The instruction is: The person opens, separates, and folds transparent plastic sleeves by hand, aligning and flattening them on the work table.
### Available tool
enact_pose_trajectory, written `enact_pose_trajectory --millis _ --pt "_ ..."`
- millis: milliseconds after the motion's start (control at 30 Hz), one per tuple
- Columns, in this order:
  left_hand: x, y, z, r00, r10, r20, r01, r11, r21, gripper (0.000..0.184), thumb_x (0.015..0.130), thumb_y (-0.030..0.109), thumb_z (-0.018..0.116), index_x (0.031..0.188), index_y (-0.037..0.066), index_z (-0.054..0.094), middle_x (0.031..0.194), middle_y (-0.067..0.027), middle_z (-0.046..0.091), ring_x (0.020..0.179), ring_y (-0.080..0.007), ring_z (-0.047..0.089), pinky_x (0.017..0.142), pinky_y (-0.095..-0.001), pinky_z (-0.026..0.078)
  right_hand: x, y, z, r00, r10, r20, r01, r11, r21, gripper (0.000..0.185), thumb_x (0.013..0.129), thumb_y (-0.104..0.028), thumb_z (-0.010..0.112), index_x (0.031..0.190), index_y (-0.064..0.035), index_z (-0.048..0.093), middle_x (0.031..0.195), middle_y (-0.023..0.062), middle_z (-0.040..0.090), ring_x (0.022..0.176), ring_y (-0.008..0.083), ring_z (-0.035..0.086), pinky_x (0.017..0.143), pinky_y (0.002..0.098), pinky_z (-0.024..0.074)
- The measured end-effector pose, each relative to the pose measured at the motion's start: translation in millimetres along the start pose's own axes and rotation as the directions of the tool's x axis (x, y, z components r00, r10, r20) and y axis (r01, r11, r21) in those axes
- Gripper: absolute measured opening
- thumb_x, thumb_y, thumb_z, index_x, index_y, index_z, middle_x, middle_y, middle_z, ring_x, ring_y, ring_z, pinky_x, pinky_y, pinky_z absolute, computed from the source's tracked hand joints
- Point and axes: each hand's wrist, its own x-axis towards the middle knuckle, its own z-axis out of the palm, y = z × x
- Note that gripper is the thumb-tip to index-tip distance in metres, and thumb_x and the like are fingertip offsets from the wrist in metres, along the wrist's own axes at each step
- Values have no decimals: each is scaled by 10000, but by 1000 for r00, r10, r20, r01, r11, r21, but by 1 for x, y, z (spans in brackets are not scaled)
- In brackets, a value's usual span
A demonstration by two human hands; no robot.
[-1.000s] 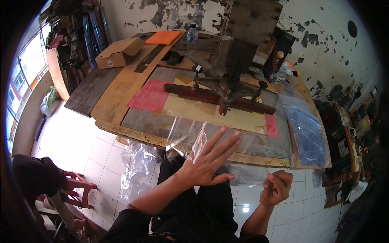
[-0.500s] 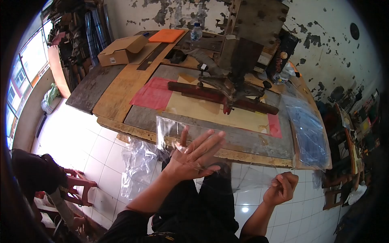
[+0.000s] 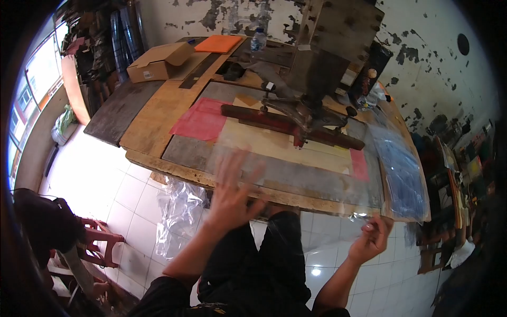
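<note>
My right hand [image 3: 372,242] pinches one corner of a clear plastic sheet [image 3: 359,216] just in front of the table's right front edge. The sheet stretches leftward over the front of the grey work plate [image 3: 182,152]; its far outline is hard to see. Fingers spread and smeared by motion, my left hand [image 3: 232,193] is over the sheet's left part. Whether it touches the sheet I cannot tell. Beyond the hands, a long dark-red press bar [image 3: 253,117] stands over a cream sheet [image 3: 264,140], with pink sheets [image 3: 199,120] at its ends.
The press body [image 3: 338,47] rises at the back. Clear plastic sheets [image 3: 404,174] lie on the right side. A cardboard box [image 3: 158,63], an orange stack [image 3: 217,44] and a bottle [image 3: 258,40] stand behind. Loose plastic [image 3: 179,216] hangs below the table; a person [image 3: 45,222] is at left.
My left hand has moved forward and slightly left, its fingers now over the plate. My right hand has risen slightly, carrying the sheet's corner to the table edge. The sheet now lies flatter.
</note>
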Motion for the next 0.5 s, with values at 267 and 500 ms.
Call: enact_pose_trajectory --millis 267,500 --pt "13 75 11 974 53 219 93 790 -606 627 930 351 773 1447 54 579 1380 -219 618 1322 -403 554 1127 -509 406 1 -62 50 926 103 362 -73 993 -97 311 872 -132 860 1167 -84 773 1042 82 685 859 170 676 637 296 505" --pt "7 59 -13 972 -109 208 229 634 -739 136 976 142 729 1008 10 723 1338 -202 688 1313 -324 631 1012 -430 533 15 -80 15 452 188 872 -523 847 89 704 975 -411 745 1537 -58 510 1422 175 598 1203 293 670 960 356 561"
